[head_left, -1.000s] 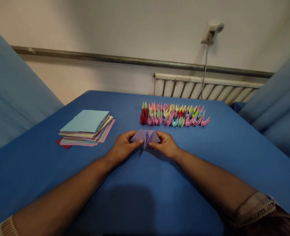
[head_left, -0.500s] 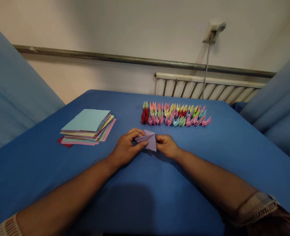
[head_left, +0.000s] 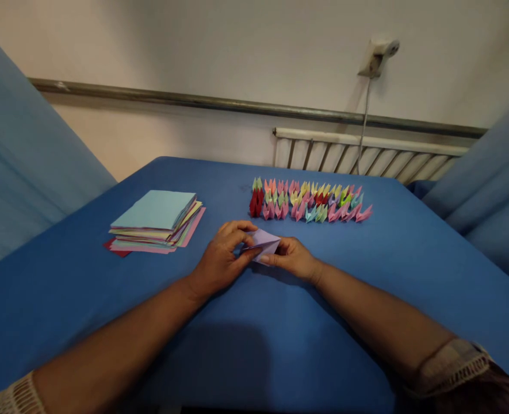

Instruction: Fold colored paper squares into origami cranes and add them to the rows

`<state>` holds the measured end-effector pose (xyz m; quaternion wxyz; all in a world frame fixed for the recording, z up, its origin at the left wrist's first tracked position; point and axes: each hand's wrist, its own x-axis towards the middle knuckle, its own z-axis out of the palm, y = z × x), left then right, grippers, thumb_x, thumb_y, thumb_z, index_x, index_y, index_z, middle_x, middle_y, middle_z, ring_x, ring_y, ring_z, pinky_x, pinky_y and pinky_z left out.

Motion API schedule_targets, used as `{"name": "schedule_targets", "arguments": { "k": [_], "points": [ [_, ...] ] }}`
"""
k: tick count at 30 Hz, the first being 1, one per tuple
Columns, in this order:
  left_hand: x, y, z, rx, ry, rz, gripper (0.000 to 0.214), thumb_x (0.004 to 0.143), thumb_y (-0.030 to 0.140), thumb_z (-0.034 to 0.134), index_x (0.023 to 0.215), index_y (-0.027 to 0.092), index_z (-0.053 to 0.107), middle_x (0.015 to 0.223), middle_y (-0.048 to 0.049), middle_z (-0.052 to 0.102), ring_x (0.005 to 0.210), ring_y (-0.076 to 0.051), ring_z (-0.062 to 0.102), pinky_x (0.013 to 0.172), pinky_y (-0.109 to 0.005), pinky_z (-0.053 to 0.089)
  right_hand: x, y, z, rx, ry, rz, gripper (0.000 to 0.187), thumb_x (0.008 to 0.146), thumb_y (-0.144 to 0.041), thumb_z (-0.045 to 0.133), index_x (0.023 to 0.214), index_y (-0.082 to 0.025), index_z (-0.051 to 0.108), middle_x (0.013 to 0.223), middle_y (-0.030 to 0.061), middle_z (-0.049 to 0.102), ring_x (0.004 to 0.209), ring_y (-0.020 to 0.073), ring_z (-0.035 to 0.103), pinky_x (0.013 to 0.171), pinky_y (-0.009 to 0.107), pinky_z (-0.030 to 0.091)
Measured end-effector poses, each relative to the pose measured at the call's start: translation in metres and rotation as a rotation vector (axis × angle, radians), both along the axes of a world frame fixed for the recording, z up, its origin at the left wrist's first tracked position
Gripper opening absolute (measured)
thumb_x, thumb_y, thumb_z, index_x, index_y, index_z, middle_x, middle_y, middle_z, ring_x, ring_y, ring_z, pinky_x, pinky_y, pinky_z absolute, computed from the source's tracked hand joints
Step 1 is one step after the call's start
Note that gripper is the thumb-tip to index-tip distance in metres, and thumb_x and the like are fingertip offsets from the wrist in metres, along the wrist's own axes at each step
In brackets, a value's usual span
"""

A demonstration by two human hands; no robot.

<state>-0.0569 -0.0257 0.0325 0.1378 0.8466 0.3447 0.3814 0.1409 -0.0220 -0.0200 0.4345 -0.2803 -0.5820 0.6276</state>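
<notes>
Left hand (head_left: 225,254) and right hand (head_left: 296,260) both pinch the purple paper (head_left: 266,237) between thumb and fingers, near the middle of the frame, over the blue counter (head_left: 306,339). Small folded papers (head_left: 298,210) of many colors stand in rows higher up and to the right. A paper stack (head_left: 150,234) sits on the left, light blue on top.

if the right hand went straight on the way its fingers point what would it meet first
The purple paper, which the right hand touches; past that, probably the left hand on the paper's other side, though depth is unclear.
</notes>
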Motion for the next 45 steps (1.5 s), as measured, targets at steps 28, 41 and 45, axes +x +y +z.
{"name": "schedule_targets", "arguments": {
  "k": [28,41,45],
  "points": [
    [0.005,0.013,-0.014,-0.709,-0.324,0.139,0.025,0.082,0.040,0.062,0.091,0.017,0.058,0.065,0.0033,0.058,0.055,-0.011,0.054,0.053,-0.022,0.043,-0.004,0.003,0.004,-0.027,-0.106,-0.199,0.034,0.080,-0.050,0.062,0.073,-0.017,0.057,0.054,-0.0026,0.059,0.040,0.0080,0.051,0.042,0.021,0.037],
    [0.002,0.015,-0.014,-0.491,-0.100,-0.065,0.027,0.087,0.034,0.055,0.107,0.020,0.066,0.102,-0.0051,0.067,0.093,-0.018,0.063,0.087,-0.033,0.049,-0.004,0.005,0.002,-0.135,-0.091,-0.414,0.034,0.080,-0.038,0.061,0.104,-0.016,0.051,0.052,-0.0055,0.061,0.034,0.0077,0.046,0.036,0.019,0.028],
    [0.003,0.010,-0.014,-0.542,-0.030,-0.191,0.033,0.080,0.029,0.063,0.112,0.019,0.064,0.110,-0.0070,0.066,0.098,-0.019,0.063,0.089,-0.034,0.050,-0.002,-0.003,0.004,-0.222,-0.126,-0.430,0.036,0.081,-0.031,0.057,0.113,-0.015,0.047,0.055,-0.0041,0.063,0.035,0.0085,0.048,0.037,0.019,0.032]
  ]
}}
